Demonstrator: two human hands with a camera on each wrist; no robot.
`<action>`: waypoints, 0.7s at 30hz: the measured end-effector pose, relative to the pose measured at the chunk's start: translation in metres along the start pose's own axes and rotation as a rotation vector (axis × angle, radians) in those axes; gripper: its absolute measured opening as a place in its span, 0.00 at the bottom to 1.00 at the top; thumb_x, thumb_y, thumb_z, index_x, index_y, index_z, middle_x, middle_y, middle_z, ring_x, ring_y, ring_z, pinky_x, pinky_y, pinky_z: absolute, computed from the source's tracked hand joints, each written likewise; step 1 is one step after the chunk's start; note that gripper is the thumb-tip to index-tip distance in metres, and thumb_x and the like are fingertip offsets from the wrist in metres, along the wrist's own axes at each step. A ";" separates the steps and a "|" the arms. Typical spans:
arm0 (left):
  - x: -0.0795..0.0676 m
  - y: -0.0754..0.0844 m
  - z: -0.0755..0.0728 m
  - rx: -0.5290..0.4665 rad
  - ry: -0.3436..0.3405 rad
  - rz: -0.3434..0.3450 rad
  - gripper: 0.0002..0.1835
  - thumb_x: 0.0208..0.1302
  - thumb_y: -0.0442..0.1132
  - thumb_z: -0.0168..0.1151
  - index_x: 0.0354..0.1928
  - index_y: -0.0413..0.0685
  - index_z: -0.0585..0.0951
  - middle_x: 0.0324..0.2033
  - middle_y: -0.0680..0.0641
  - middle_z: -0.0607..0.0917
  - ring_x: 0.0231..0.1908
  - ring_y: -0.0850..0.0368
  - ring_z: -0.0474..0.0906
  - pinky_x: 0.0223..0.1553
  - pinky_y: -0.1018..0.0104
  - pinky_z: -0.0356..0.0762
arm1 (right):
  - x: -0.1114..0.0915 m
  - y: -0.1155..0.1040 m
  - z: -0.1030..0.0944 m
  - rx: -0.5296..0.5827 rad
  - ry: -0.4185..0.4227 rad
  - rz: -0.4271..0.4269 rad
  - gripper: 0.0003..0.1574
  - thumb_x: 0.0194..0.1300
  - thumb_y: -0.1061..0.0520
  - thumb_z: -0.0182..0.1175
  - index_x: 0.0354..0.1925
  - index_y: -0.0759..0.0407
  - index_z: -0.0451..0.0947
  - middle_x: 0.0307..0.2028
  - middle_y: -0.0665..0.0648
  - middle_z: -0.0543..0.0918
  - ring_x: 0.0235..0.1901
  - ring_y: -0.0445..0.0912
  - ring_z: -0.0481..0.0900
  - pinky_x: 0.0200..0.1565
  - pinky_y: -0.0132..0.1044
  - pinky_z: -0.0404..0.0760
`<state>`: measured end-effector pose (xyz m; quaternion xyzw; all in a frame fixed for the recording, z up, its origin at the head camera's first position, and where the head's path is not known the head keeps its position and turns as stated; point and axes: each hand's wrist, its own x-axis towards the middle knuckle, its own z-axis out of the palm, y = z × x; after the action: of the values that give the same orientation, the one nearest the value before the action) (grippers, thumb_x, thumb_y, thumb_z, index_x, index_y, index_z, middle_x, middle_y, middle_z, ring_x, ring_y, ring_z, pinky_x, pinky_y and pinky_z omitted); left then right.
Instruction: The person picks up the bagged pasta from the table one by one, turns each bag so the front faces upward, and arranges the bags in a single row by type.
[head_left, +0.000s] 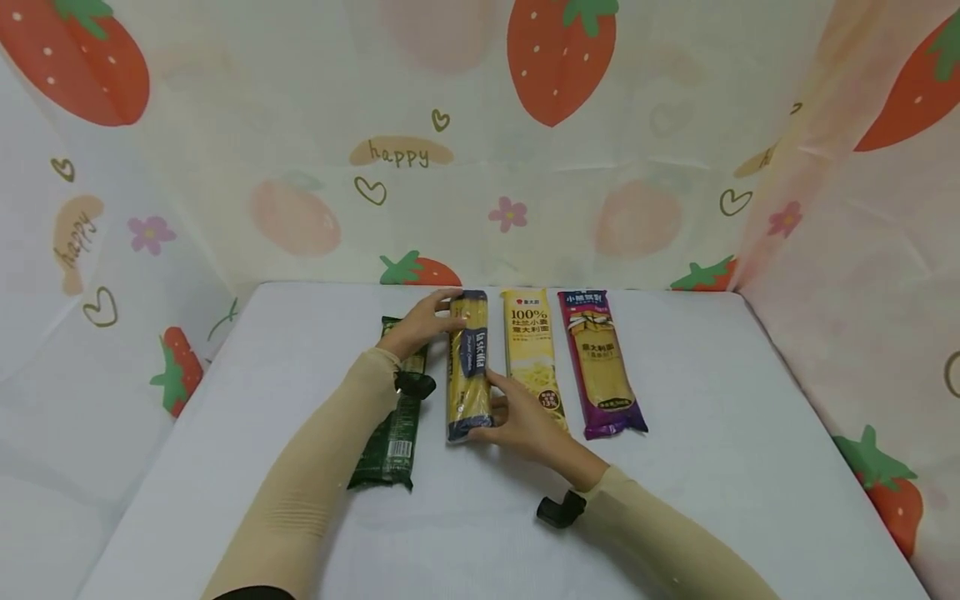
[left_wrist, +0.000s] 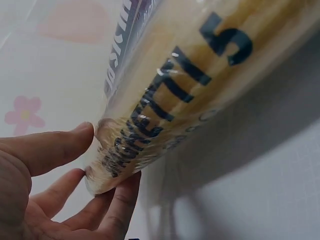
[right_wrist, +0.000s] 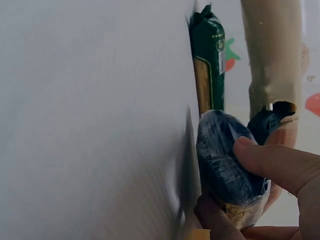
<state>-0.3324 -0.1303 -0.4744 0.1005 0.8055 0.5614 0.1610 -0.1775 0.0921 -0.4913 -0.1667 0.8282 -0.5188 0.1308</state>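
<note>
Both hands hold a clear pack of spaghetti (head_left: 468, 367) with dark blue ends and a dark blue label. My left hand (head_left: 422, 327) grips its far end; in the left wrist view the thumb is at one side and fingers (left_wrist: 122, 205) curl beneath the pack. At the near end, my right hand (head_left: 525, 421) pinches the blue tip, its thumb pressing the wrapper (right_wrist: 225, 160) in the right wrist view. Left of the spaghetti, partly hidden by the left wrist, lies a dark green pasta pack (head_left: 393, 442).
To the right lie a yellow pasta pack (head_left: 531, 333), partly behind the right hand, and a purple pasta pack (head_left: 603, 358). All are on a white-covered table (head_left: 712, 500). Strawberry-print cloth (head_left: 465, 225) stands along the back and both sides.
</note>
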 end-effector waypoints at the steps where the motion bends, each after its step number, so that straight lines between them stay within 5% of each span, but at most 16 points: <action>1: 0.001 0.000 0.000 0.001 -0.002 0.001 0.40 0.78 0.41 0.67 0.85 0.51 0.60 0.80 0.31 0.61 0.77 0.33 0.64 0.74 0.37 0.67 | 0.001 0.000 0.000 -0.006 0.001 0.005 0.66 0.62 0.61 0.81 0.85 0.63 0.51 0.79 0.66 0.64 0.66 0.62 0.80 0.57 0.38 0.87; 21: 0.017 -0.004 0.001 0.048 -0.043 -0.022 0.43 0.78 0.40 0.68 0.86 0.44 0.57 0.81 0.29 0.59 0.76 0.33 0.65 0.76 0.41 0.65 | 0.020 -0.004 -0.001 -0.219 -0.011 0.078 0.68 0.60 0.55 0.83 0.84 0.67 0.53 0.75 0.68 0.71 0.68 0.58 0.77 0.69 0.52 0.77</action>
<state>-0.3473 -0.1255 -0.4813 0.1076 0.8161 0.5378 0.1818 -0.1959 0.0831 -0.4884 -0.1505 0.8850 -0.4189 0.1367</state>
